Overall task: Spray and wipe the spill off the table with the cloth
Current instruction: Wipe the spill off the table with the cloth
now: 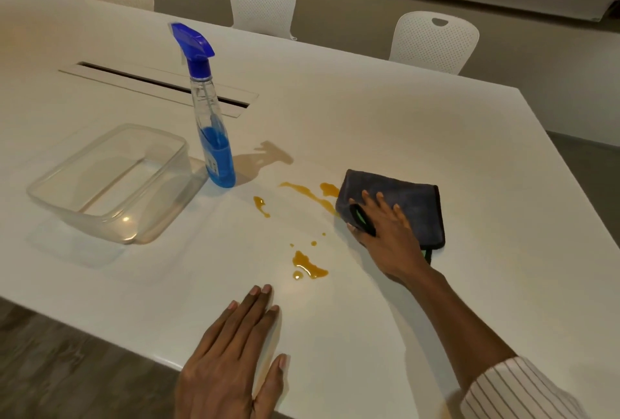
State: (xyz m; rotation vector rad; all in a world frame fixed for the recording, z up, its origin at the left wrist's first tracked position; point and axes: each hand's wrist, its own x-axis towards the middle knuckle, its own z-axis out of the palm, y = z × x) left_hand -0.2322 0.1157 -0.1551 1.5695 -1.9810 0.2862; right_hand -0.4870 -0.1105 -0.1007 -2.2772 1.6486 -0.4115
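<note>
An amber spill (308, 266) lies in several puddles and drops on the white table (385, 123). A folded dark grey cloth (407, 199) lies flat at the spill's right end, its left edge touching a streak (310, 194). My right hand (384, 232) presses flat on the cloth, fingers spread. My left hand (235, 355) rests palm down on the table's near edge, holding nothing. A clear spray bottle (211, 123) with blue liquid and a blue trigger head stands upright left of the spill.
A clear plastic tub (67, 204) sits left of the bottle. A long cable slot (161, 85) runs across the table behind the bottle. Three white chairs (263, 6) stand along the far side. The table's near edge runs diagonally by my left hand.
</note>
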